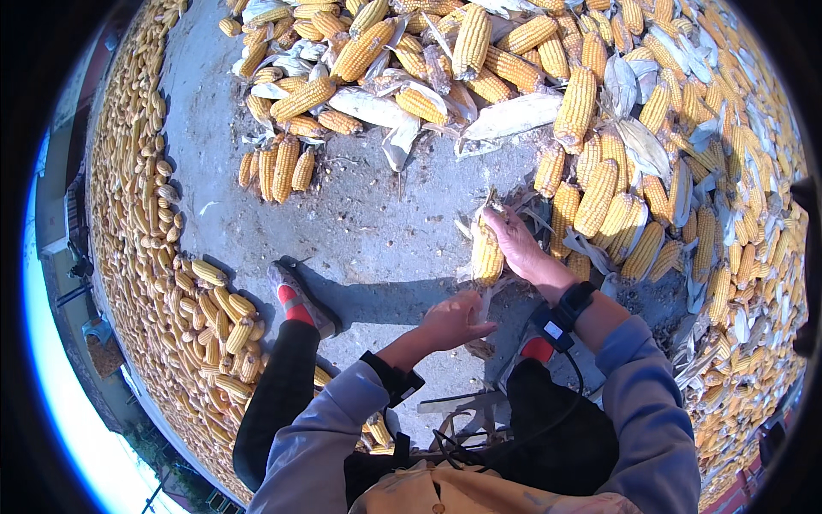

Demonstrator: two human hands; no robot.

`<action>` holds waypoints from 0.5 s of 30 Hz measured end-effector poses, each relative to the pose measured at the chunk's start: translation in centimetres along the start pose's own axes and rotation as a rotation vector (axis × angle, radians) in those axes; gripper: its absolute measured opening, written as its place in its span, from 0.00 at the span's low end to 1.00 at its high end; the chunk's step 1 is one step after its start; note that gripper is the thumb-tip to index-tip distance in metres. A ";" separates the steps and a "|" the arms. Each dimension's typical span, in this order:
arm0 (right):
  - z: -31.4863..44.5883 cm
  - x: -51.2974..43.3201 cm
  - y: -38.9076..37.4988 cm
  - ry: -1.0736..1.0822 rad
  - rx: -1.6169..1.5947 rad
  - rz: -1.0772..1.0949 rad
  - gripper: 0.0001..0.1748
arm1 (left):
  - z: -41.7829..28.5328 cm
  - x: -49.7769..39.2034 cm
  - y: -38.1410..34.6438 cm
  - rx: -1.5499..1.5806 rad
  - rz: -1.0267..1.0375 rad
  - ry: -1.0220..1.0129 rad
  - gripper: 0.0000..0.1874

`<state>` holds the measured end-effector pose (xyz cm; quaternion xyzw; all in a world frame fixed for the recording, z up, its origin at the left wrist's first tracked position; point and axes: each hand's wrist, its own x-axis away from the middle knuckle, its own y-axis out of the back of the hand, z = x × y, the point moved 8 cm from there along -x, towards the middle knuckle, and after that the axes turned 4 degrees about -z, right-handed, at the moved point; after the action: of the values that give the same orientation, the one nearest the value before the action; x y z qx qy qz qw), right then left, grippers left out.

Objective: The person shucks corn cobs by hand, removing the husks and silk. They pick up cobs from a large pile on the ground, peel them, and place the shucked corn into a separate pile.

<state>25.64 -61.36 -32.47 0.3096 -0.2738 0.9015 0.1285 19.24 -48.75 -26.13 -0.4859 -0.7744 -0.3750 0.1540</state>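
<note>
My right hand (517, 244) grips an ear of yellow corn (487, 257) near its upper end, with the ear upright in the view above the concrete. Loose dry husk hangs around the ear. Just below it is my left hand (453, 321), fingers curled and thumb stretched out. A pale strip of corn husk (486, 302) shows beside its fingertips; whether the fingers pinch it I cannot tell. Both wrists wear black straps, and the right one carries a small device (552, 331) with a cable.
A heap of corn ears (597, 199), some with husks, curves from the top round the right. Several bare ears (282, 168) lie together on the concrete floor (385, 212). More ears (218, 327) spread along the left. My shoes (302, 299) stand below.
</note>
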 end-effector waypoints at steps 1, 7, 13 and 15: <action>0.0 0.2 -0.1 0.005 0.022 -0.024 0.27 | -0.2 -0.9 1.9 0.082 -0.174 -0.037 0.23; 0.1 2.6 -3.9 -0.089 0.023 0.111 0.37 | 3.2 -3.3 4.9 0.423 -0.613 0.295 0.29; 0.4 2.6 -5.4 -0.124 0.169 0.320 0.36 | 4.2 -3.2 4.2 1.271 -0.411 0.182 0.28; -0.2 1.9 -5.1 -0.231 0.120 0.275 0.31 | 3.8 -3.0 4.1 1.275 -0.270 0.186 0.28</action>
<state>26.10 -56.99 -29.32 0.3777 -0.2723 0.8838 -0.0466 24.70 -46.91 -28.73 -0.1636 -0.8824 0.1006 0.4295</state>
